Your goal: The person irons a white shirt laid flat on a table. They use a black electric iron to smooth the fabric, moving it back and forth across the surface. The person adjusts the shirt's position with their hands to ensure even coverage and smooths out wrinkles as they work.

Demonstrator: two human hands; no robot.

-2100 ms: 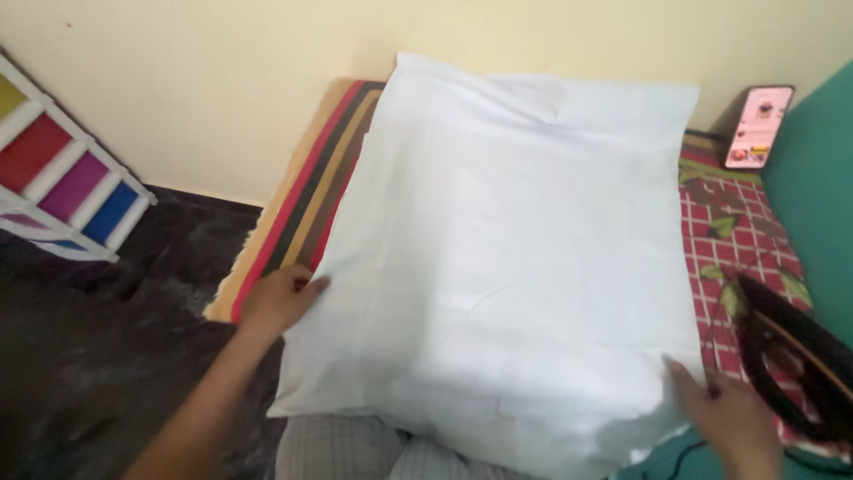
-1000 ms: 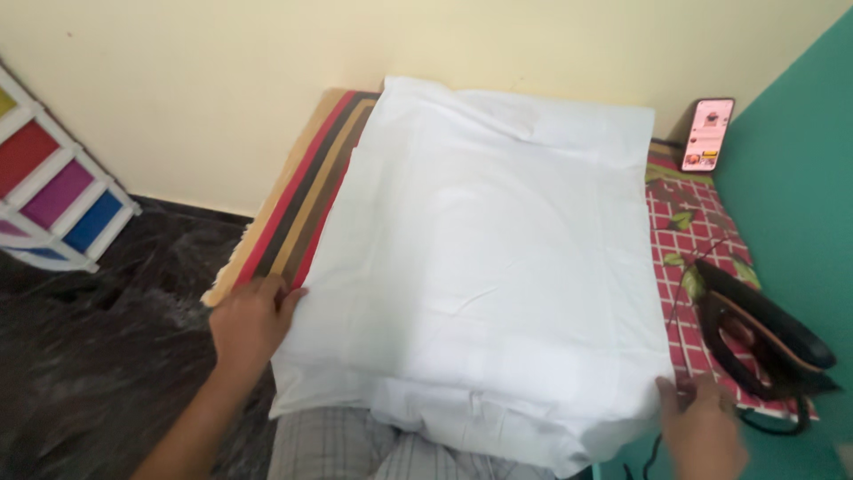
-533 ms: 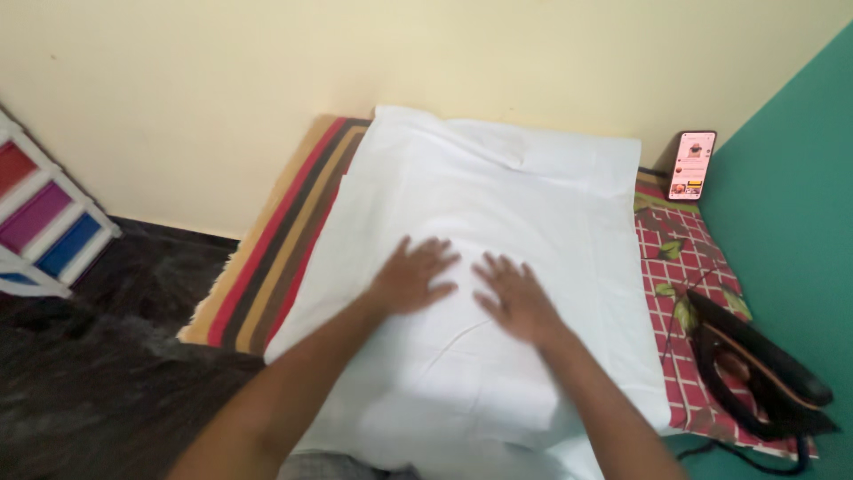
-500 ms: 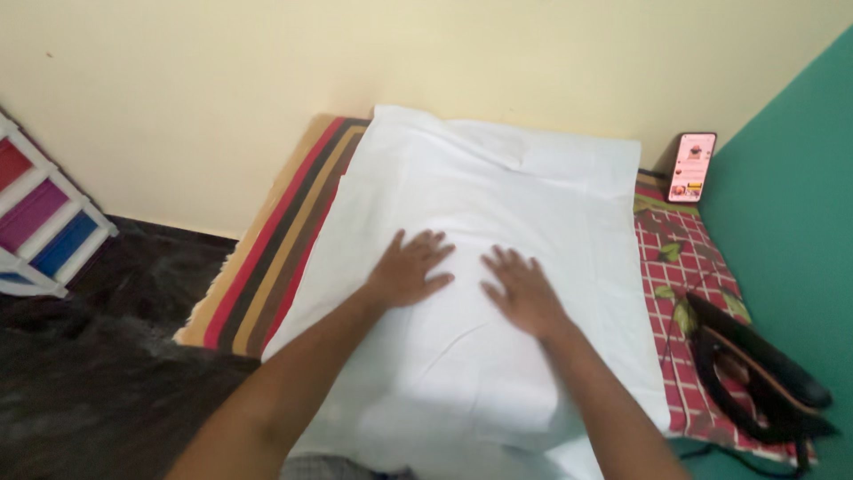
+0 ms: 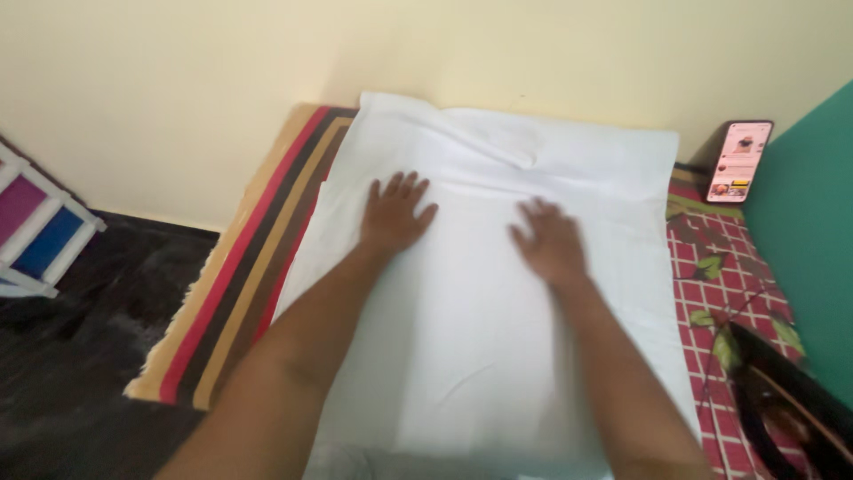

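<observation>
A large white cloth (image 5: 498, 356) lies spread flat over a padded floor mat. My left hand (image 5: 394, 213) rests palm down on the cloth's upper left part, fingers spread. My right hand (image 5: 548, 242) presses flat on the cloth to the right of centre, fingers apart and slightly blurred. Neither hand holds anything. Both forearms reach forward over the cloth's near half and hide part of it.
A striped mat (image 5: 240, 276) shows at the cloth's left, a red checked floral cloth (image 5: 720, 276) at its right. A phone (image 5: 739, 161) leans at the far right corner against the wall. A dark clothes iron (image 5: 791, 418) sits bottom right. A coloured rack (image 5: 35, 240) stands on the dark floor.
My hands left the cloth's near corners, came to its middle, and have now slid farther up and apart across the cloth. The view tilted forward.
</observation>
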